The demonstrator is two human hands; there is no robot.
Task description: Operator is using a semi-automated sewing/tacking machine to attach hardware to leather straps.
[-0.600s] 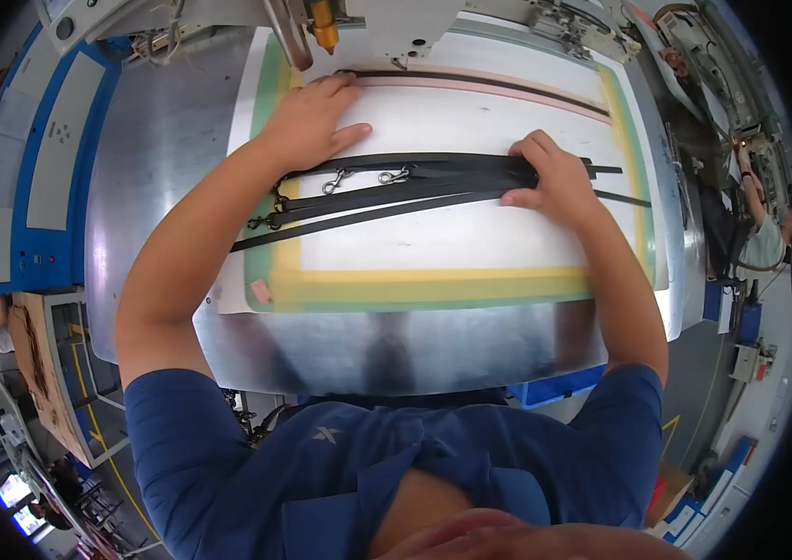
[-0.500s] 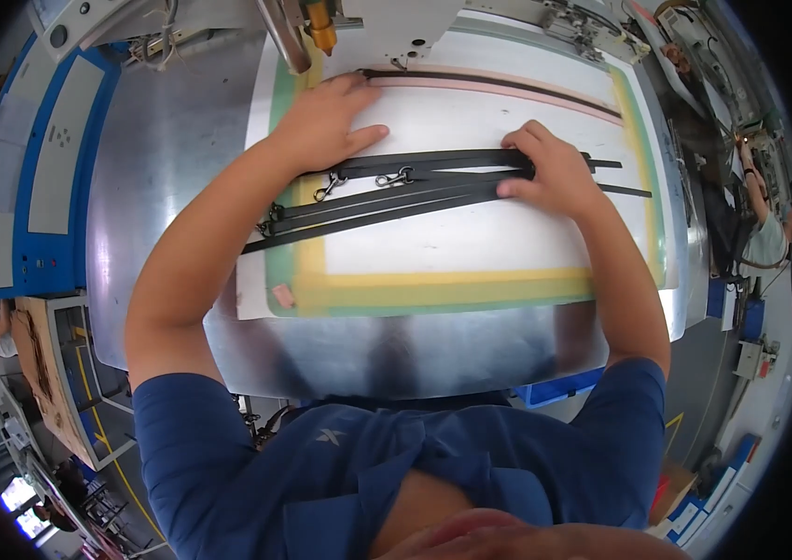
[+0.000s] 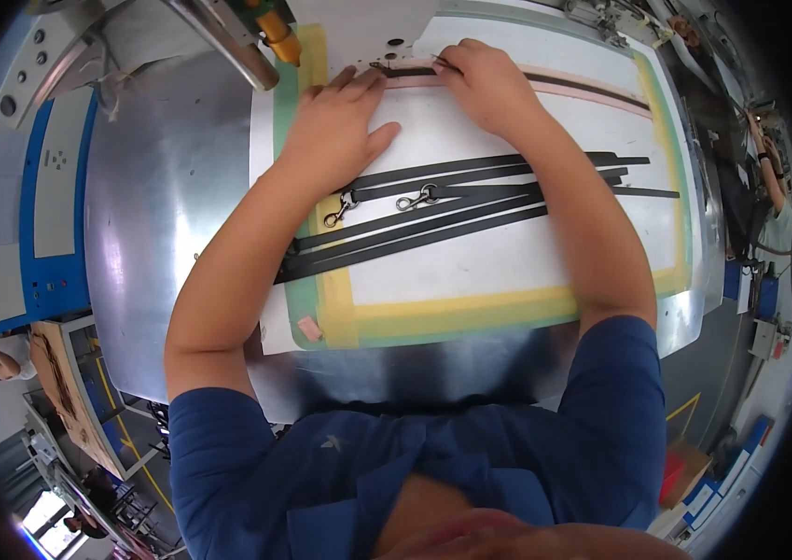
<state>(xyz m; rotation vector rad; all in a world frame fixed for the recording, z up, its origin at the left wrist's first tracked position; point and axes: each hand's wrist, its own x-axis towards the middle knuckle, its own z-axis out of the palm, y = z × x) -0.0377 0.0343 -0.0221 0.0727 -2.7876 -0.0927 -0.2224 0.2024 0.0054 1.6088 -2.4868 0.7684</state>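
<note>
My left hand (image 3: pixel 345 121) lies with its fingers outstretched and thumb apart on the white board (image 3: pixel 452 266), fingertips at the left end of a pink strip (image 3: pixel 592 98). Along that strip runs a narrow dark strap (image 3: pixel 559 84). My right hand (image 3: pixel 489 89) is closed in a pinch over the strip; a thin dark piece shows at its fingertips, too small to name. Nearer me lie several black straps (image 3: pixel 433 224), fanned across the board and partly covered by my right forearm. Metal snap hooks (image 3: pixel 417 198) are fixed to some of them.
A yellow nozzle (image 3: pixel 279 39) and a metal rod (image 3: pixel 233 47) hang over the board's far left corner. Yellow and green tape (image 3: pixel 471 317) edges the board, which rests on a shiny metal table (image 3: pixel 153 187). A blue cabinet (image 3: pixel 55 187) stands left. Other people are in the background.
My right hand has left the black straps and moved away from me to the pink strip, where its fingers are pinched. My left hand stays at the strip's left end.
</note>
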